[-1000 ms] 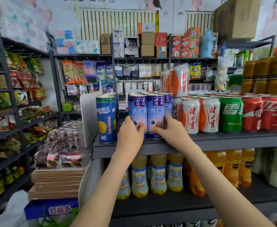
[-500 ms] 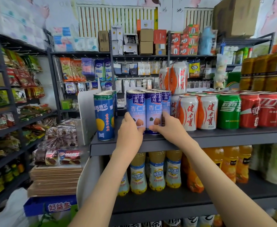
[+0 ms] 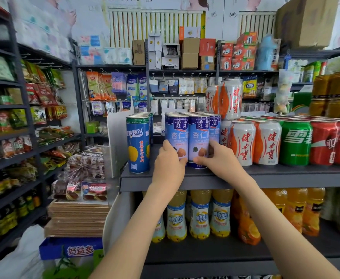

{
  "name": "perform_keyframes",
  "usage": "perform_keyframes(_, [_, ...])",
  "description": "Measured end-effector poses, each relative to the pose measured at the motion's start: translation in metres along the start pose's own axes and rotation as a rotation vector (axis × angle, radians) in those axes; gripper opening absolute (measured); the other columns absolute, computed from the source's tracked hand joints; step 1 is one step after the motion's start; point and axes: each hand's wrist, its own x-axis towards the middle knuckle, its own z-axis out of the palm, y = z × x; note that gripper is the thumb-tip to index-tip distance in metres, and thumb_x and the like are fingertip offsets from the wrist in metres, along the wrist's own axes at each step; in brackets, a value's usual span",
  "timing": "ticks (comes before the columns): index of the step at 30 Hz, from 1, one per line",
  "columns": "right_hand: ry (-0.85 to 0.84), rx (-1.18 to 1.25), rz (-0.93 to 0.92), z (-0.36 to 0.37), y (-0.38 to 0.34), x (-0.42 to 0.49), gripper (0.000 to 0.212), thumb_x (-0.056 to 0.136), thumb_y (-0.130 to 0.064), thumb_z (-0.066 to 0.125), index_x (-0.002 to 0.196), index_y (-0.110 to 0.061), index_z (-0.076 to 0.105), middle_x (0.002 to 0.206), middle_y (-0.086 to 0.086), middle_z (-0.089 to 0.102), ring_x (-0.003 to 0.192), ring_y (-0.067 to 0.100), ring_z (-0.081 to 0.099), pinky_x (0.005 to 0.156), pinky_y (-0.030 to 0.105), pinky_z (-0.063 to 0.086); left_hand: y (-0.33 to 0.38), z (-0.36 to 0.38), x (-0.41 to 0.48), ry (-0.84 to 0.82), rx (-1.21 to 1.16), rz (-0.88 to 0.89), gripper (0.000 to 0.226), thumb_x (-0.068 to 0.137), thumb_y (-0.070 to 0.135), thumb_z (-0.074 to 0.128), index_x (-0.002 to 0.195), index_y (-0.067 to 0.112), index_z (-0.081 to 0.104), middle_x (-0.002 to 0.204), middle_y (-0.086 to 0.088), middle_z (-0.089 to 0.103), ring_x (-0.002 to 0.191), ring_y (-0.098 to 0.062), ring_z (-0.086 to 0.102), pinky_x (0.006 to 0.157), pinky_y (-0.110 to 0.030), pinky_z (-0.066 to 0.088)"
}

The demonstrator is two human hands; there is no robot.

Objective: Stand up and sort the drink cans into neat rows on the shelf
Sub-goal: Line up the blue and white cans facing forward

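Both hands are up at the shelf (image 3: 285, 178). The left hand (image 3: 170, 162) is wrapped round the base of the left pale blue can (image 3: 177, 135) and the right hand (image 3: 215, 158) round the base of the right pale blue can (image 3: 199, 133). Each hand has its fingers curled about its own can. The two cans stand upright, touching side by side, at the front of a block of the same drink and close to the shelf's front lip.

The step in hand looks like squaring this front pair against the row behind.

The main risk lies in where the grip sits. These cans are tall and slim and are held low, so a quick shove backward could tilt their tops forward over the lip. A pull toward the person could slide their bases off the edge and drop them onto the bottles (image 3: 199, 218) on the shelf below.

A push to the right carries a second hazard. The block sits just beside the white-and-orange cans (image 3: 242, 141), and two more of that kind, the stacked cans (image 3: 230, 98), are perched on top of that row. A knock passed along the row could bring them down.

To the left, the dark blue can (image 3: 138, 143) stands apart near the edge, where a left elbow or wrist swinging out could clip it.
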Motion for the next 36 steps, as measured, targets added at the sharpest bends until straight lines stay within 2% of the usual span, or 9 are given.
perform_keyframes(5, [-0.011, -0.022, -0.004, -0.002, 0.001, 0.001, 0.036, 0.079, -0.023, 0.074, 0.109, -0.019, 0.055, 0.09, -0.015, 0.057, 0.076, -0.008, 0.051, 0.055, 0.003, 0.038, 0.0, -0.003, 0.0, -0.019, 0.018, 0.004, 0.06, 0.089, 0.021, 0.062, 0.137, 0.006, 0.029, 0.128, -0.012, 0.048, 0.114, -0.026, 0.051, 0.084, -0.028, 0.043])
perform_keyframes(9, [-0.037, -0.011, -0.002, -0.004, 0.003, 0.002, 0.04, 0.079, -0.025, 0.073, 0.115, -0.02, 0.054, 0.097, -0.01, 0.06, 0.086, 0.004, 0.056, 0.063, 0.007, 0.035, 0.0, -0.007, -0.001, -0.045, 0.035, 0.012, 0.065, 0.088, 0.02, 0.062, 0.14, 0.006, 0.024, 0.129, -0.014, 0.048, 0.114, -0.027, 0.053, 0.088, -0.034, 0.046])
perform_keyframes(13, [-0.015, -0.003, -0.002, -0.004, 0.0, 0.005, 0.043, 0.08, -0.037, 0.071, 0.115, -0.022, 0.051, 0.099, -0.011, 0.06, 0.079, -0.005, 0.052, 0.061, 0.007, 0.036, 0.014, -0.027, -0.007, 0.001, 0.171, 0.126, 0.073, 0.091, 0.025, 0.058, 0.146, 0.008, 0.012, 0.134, -0.013, 0.043, 0.118, -0.026, 0.049, 0.092, -0.033, 0.042])
perform_keyframes(17, [0.052, 0.003, -0.074, -0.015, -0.016, 0.013, 0.056, 0.083, -0.032, 0.07, 0.129, -0.017, 0.042, 0.099, -0.014, 0.056, 0.073, -0.009, 0.05, 0.055, 0.005, 0.039, 0.038, -0.072, 0.004, 0.11, 0.263, 0.382, 0.052, 0.096, 0.025, 0.049, 0.144, 0.018, 0.03, 0.137, -0.003, 0.043, 0.122, -0.016, 0.043, 0.094, -0.022, 0.033])
perform_keyframes(19, [0.086, -0.029, -0.113, -0.023, -0.026, 0.021, 0.061, 0.083, -0.034, 0.068, 0.133, -0.015, 0.039, 0.1, -0.014, 0.057, 0.074, -0.007, 0.051, 0.062, 0.007, 0.04, 0.05, -0.094, 0.02, 0.088, 0.295, 0.442, 0.042, 0.096, 0.027, 0.048, 0.137, 0.022, 0.043, 0.132, -0.002, 0.051, 0.119, -0.016, 0.046, 0.096, -0.023, 0.034])
perform_keyframes(24, [0.025, -0.136, -0.062, -0.038, -0.042, 0.045, 0.073, 0.083, -0.048, 0.063, 0.14, -0.015, 0.033, 0.134, 0.006, 0.05, 0.113, 0.019, 0.051, 0.084, 0.025, 0.038, 0.064, -0.108, 0.058, -0.087, 0.418, 0.358, 0.041, 0.091, 0.045, 0.048, 0.124, 0.021, 0.056, 0.118, -0.002, 0.062, 0.107, -0.018, 0.056, 0.092, -0.033, 0.046])
perform_keyframes(28, [-0.072, -0.073, 0.024, -0.041, -0.046, 0.054, 0.057, 0.075, -0.048, 0.069, 0.118, -0.015, 0.052, 0.107, 0.002, 0.062, 0.089, 0.017, 0.062, 0.08, 0.038, 0.055, 0.064, -0.097, 0.073, -0.221, 0.491, 0.289, 0.059, 0.085, 0.056, 0.051, 0.126, 0.014, 0.054, 0.121, -0.004, 0.058, 0.11, -0.021, 0.054, 0.088, -0.032, 0.045])
perform_keyframes(31, [-0.087, -0.035, 0.021, -0.042, -0.046, 0.054, 0.053, 0.066, -0.053, 0.071, 0.102, -0.016, 0.06, 0.093, 0.004, 0.068, 0.083, 0.02, 0.066, 0.077, 0.046, 0.057, 0.06, -0.09, 0.084, -0.29, 0.505, 0.257, 0.048, 0.083, 0.056, 0.054, 0.098, 0.011, 0.061, 0.099, -0.005, 0.059, 0.088, -0.019, 0.055, 0.075, -0.03, 0.044])
perform_keyframes(36, [-0.096, 0.032, 0.012, -0.042, -0.048, 0.051, 0.037, 0.075, -0.039, 0.074, 0.098, -0.013, 0.062, 0.09, 0.007, 0.07, 0.083, 0.022, 0.068, 0.078, 0.046, 0.056, 0.055, -0.084, 0.092, -0.332, 0.456, 0.232, 0.034, 0.081, 0.047, 0.059, 0.077, 0.014, 0.051, 0.076, 0.0, 0.047, 0.068, -0.017, 0.042, 0.055, -0.025, 0.031])
